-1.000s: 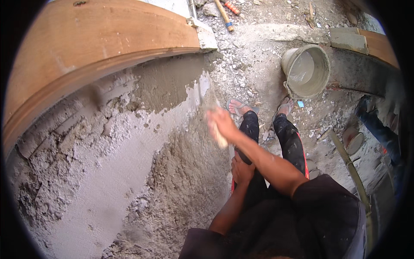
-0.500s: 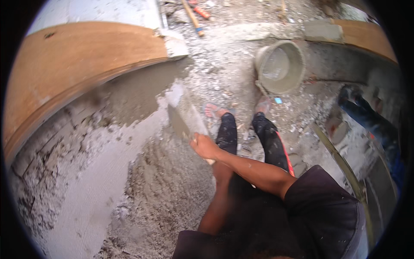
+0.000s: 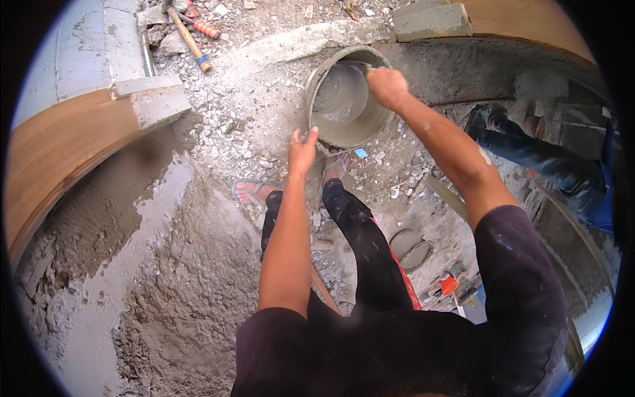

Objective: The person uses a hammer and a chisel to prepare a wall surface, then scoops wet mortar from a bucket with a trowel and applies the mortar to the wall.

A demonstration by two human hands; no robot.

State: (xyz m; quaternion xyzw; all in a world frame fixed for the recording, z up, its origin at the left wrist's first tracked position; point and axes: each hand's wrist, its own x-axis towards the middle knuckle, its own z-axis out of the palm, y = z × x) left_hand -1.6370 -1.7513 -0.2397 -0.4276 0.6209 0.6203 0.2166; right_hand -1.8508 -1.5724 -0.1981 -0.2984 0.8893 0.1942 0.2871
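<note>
A round grey bucket [image 3: 374, 129] stands on the rubble ground just beyond my feet, with wet grey mortar [image 3: 337, 92] inside. My right hand [image 3: 387, 87] reaches over its far right rim, closed round a trowel's handle. The trowel's blade [image 3: 355, 65] dips inside the bucket and is partly hidden. By the bucket's near left side is my left hand [image 3: 302, 151], thumb and finger apart and holding nothing; whether its fingertips touch the bucket I cannot tell. To the left stretches a rough mortar surface [image 3: 192, 258] with a smoother, paler band [image 3: 106, 298].
A curved wooden board [image 3: 73, 142] borders the mortar at left. A wooden-handled hammer [image 3: 188, 40] and a red-handled tool [image 3: 206, 29] lie at the back. Another person's legs [image 3: 549, 152] show at right. A greenish strip [image 3: 450, 198] and an orange object [image 3: 449, 284] lie right of my legs.
My right hand has moved from the mortar surface to the bucket, bringing the trowel inside it. My left hand, formerly hidden behind my right arm, now reaches out beside the bucket. The view has shifted right.
</note>
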